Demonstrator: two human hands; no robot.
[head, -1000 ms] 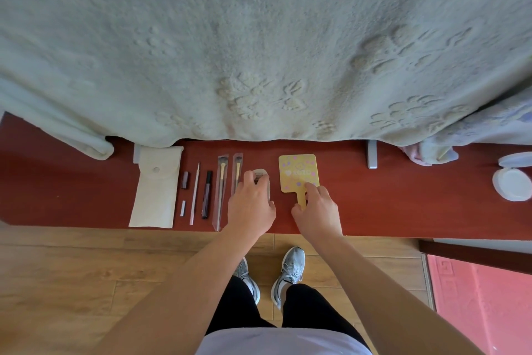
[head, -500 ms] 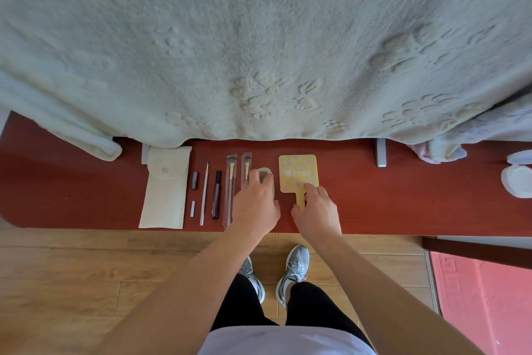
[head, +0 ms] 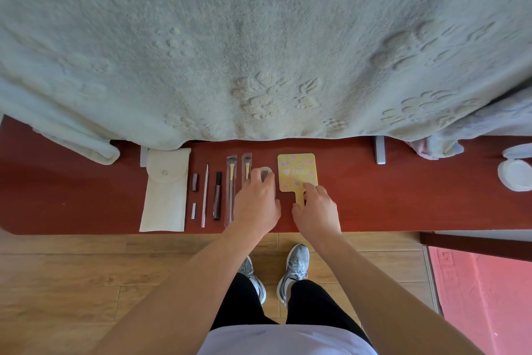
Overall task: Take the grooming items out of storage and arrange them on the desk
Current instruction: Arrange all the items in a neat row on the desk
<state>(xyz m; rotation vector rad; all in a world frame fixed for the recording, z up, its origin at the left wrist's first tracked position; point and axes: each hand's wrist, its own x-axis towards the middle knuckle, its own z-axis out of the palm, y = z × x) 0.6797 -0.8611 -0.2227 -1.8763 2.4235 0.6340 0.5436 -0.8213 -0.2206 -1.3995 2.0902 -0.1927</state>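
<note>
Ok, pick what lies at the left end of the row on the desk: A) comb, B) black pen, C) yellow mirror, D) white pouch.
D: the pouch lies leftmost in the row, while the mirror closes its right end.

Count, on desk:
- white pouch x1
- brushes in clear sleeves x2: long brush, short brush
- dark pen x1
- thin pale stick x1
- small dark cap x1
- small pale piece x1
- comb x1
- yellow hand mirror x1
- round white discs, far rt, x2: upper disc, lower disc
- grey posts x2: left post, right post

Other:
- blanket x1
- hands x2: left hand, right hand
- shoes x2: left shoe, right shoe
</note>
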